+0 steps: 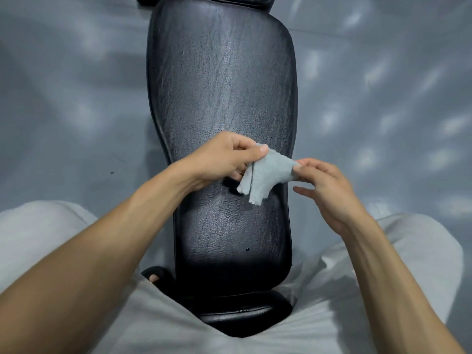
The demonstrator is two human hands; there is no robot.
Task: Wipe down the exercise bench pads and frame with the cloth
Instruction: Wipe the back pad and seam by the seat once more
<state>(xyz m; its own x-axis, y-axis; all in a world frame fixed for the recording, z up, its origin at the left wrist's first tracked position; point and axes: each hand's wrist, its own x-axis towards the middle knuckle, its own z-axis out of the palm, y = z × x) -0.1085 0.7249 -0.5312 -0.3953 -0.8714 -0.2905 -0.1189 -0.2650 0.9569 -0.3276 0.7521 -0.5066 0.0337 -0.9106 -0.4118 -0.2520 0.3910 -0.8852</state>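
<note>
While the long bench pad (222,111) is running lengthwise straight away from the person, its narrower end lying nearest them, the cloth (265,172) is hanging just above its lower middle, off the surface. The left hand (222,159) is pinching the cloth's left edge; the right hand (324,185) is pinching its right corner, other fingers relaxed. In my judgement the cloth is being spread; it should be flattened fully, then drawn along the pad's length in overlapping passes. Frame is not visible.
</note>
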